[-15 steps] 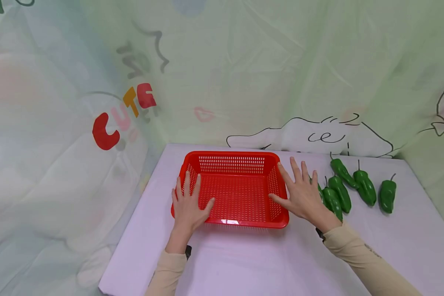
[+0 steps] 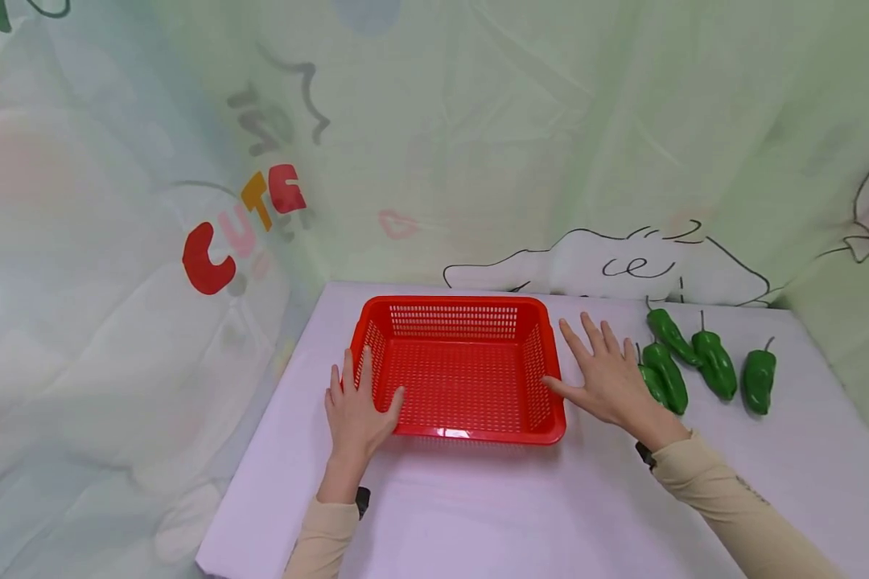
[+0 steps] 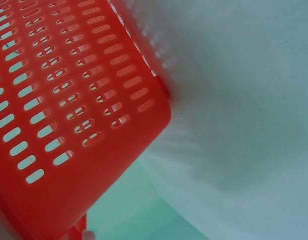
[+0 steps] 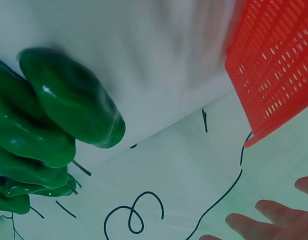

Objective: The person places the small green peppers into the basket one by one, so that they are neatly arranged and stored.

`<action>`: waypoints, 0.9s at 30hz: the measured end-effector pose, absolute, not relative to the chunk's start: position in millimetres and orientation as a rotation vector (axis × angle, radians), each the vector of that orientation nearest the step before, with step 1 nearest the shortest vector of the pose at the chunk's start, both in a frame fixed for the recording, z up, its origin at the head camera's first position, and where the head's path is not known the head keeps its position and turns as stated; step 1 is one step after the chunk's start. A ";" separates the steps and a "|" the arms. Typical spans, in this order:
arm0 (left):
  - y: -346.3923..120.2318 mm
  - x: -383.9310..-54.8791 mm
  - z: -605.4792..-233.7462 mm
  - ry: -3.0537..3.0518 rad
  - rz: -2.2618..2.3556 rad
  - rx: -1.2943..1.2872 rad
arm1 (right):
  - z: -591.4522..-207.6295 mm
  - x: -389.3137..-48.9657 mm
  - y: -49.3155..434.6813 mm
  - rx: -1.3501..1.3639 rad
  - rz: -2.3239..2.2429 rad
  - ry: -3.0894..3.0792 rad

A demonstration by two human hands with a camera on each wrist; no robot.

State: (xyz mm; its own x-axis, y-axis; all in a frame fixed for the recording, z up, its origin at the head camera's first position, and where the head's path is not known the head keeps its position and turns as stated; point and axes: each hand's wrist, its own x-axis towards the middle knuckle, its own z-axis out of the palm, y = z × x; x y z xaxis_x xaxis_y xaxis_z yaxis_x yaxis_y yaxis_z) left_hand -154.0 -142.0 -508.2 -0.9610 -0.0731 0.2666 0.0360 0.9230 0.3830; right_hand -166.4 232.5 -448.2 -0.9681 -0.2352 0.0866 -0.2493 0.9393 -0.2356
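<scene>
A red rectangular plastic basket [image 2: 452, 386] with slotted walls stands on the table, nothing inside it. My left hand [image 2: 357, 418], fingers spread and straight, hovers at its left front corner. My right hand [image 2: 611, 386] is likewise spread, off the basket's right side, its thumb overlapping the rim in the head view. Whether either hand touches the basket I cannot tell. Close to the right hand lie several green peppers [image 2: 665, 378], some partly hidden behind it. The right wrist view shows a gap between the fingers [image 4: 259, 227] and the basket [image 4: 279, 75].
One pepper [image 2: 758, 380] lies apart at the far right of the white table [image 2: 492, 515]. Behind the table hangs a pale green printed cloth [image 2: 492, 145], which also covers the left side.
Both hands have drawn outward from the basket, the left one slightly left and toward me, the right one to the right. The basket keeps its place.
</scene>
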 end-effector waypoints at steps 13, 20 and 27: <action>-151.8 -146.2 -513.8 -2.740 -0.788 0.186 | -443.4 -168.3 264.1 0.456 0.561 -3.004; -154.8 -147.7 -515.0 -2.668 -0.825 0.207 | -441.0 -173.4 290.1 0.409 0.687 -3.023; -156.8 -144.4 -521.4 -2.617 -0.900 0.223 | -442.7 -169.7 319.6 0.350 0.749 -3.031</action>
State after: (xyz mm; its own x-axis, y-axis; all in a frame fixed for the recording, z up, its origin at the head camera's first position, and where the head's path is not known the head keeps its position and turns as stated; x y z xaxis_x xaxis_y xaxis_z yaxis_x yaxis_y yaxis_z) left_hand -144.4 -156.8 -521.4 -0.9214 -0.2624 0.2866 -0.0307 0.7843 0.6196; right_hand -169.7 319.6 -442.7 -0.9752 -0.2151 0.0527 -0.2149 0.8615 -0.4599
